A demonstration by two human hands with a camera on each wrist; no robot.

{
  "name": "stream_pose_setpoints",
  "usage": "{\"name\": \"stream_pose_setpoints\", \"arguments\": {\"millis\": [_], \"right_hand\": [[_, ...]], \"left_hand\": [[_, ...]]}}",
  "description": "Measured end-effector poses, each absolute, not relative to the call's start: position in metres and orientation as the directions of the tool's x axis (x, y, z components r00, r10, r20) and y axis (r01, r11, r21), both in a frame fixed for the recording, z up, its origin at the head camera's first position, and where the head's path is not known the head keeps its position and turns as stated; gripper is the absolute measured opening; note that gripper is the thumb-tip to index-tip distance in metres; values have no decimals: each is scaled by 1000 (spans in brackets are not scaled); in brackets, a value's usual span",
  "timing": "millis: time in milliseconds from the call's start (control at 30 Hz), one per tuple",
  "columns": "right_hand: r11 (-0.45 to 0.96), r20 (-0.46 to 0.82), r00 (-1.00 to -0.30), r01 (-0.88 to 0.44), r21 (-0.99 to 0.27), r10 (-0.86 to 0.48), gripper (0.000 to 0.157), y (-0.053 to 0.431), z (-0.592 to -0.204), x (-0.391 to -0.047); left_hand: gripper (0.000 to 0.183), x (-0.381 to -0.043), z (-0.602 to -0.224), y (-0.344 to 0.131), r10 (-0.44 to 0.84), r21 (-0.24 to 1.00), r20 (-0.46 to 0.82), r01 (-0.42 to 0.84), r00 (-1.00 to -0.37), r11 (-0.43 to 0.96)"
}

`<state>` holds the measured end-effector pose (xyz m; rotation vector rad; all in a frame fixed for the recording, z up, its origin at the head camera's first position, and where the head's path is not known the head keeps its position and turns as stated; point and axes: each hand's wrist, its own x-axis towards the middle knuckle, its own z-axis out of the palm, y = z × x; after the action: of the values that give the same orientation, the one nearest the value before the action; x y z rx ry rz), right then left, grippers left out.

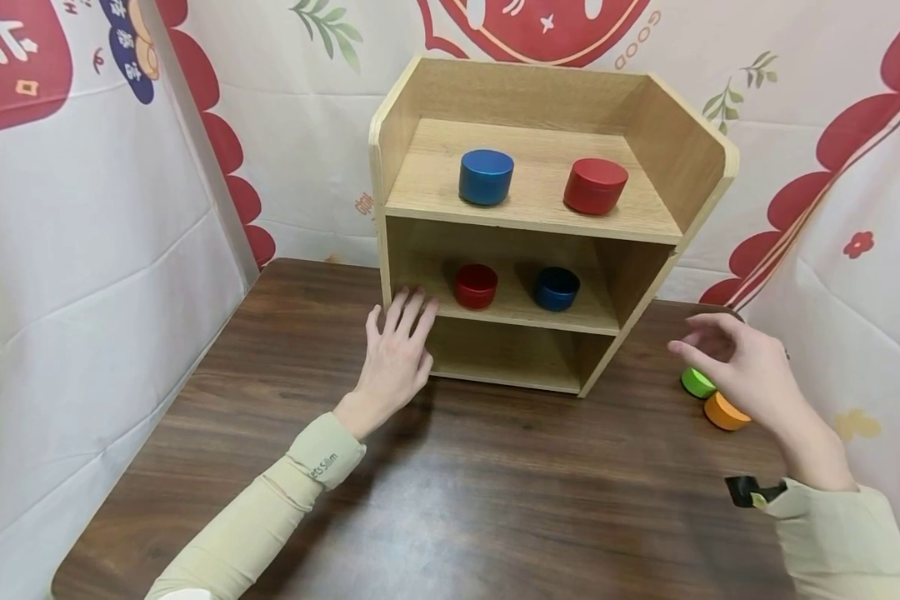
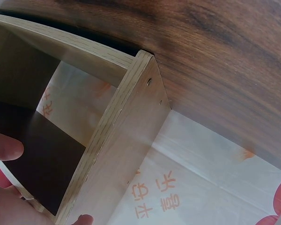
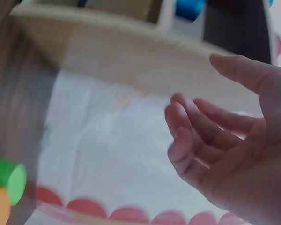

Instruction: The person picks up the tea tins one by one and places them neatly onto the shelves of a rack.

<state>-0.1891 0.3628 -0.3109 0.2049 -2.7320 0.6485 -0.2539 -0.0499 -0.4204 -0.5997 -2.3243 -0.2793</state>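
Observation:
My left hand (image 1: 397, 354) rests its spread fingers at the left front edge of a three-tier wooden shelf (image 1: 495, 218). In the left wrist view, the thumb (image 2: 7, 146) shows before the opening and one fingertip (image 2: 85, 219) lies at the side panel. Holding nothing, my right hand (image 1: 753, 367) hovers right of the shelf, its fingers loosely bent. Below it are a green round tin (image 1: 697, 383) and an orange one (image 1: 726, 413), partly hidden by the hand. A blue tin (image 1: 486, 177) and a red tin (image 1: 596, 187) stand on the top tier.
On the middle tier sit a red tin (image 1: 476, 287) at left and a dark blue tin (image 1: 557, 289) to its right. The shelf stands on a brown wooden table (image 1: 450, 483). Printed white cloth (image 1: 300, 142) hangs behind and at both sides.

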Motion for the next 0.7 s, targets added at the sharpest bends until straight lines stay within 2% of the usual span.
{"name": "stream_pose_setpoints", "arguments": {"millis": [133,300,533,700], "right_hand": [[914,328,-944,-116,-388,20,55,389,-329,-192],[925,241,-966,-5,-380,94,73,420,-355,-195],[947,148,-983,53,-317,105,82,459,-392,-198],[950,50,-990,110,-291,130,95,475,-407,-198]], "left_hand": [[70,-254,-420,-50,342,33,688,498,-640,867],[71,-253,-420,-49,341,39,680,496,-650,868],[71,-254,-421,-49,340,30,686,492,-643,870],[71,-255,-421,-49,342,23,693,494,-635,869]]}}
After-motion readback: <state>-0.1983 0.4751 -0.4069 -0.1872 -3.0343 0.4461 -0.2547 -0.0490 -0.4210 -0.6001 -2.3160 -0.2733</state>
